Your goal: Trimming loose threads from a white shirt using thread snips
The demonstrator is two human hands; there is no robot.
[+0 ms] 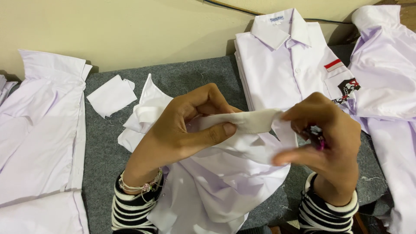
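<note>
While both striped sleeves [130,208] rise from the bottom edge of the frame, the left hand [182,130] sits at centre, thumb and fingers pinched shut on a folded band of the white shirt [221,182] being worked. To the right of it, the right hand [325,138] closes on the other end of that same band, and a small pink and dark object [320,139] shows tucked between its fingers; what it is cannot be told. A beaded bracelet [143,185] circles the left wrist. The shirt bunches in the lower middle of the frame, draped over the grey felt bench [104,147]. Further up, left of centre, a small white fabric piece [111,95] lies flat on the felt. Along the left edge another white shirt [39,130] lies spread. At the upper right a folded white shirt [281,69] with a red and white chest patch [333,65] rests against the cream wall [130,26], with more white cloth [385,65] beside it.
</note>
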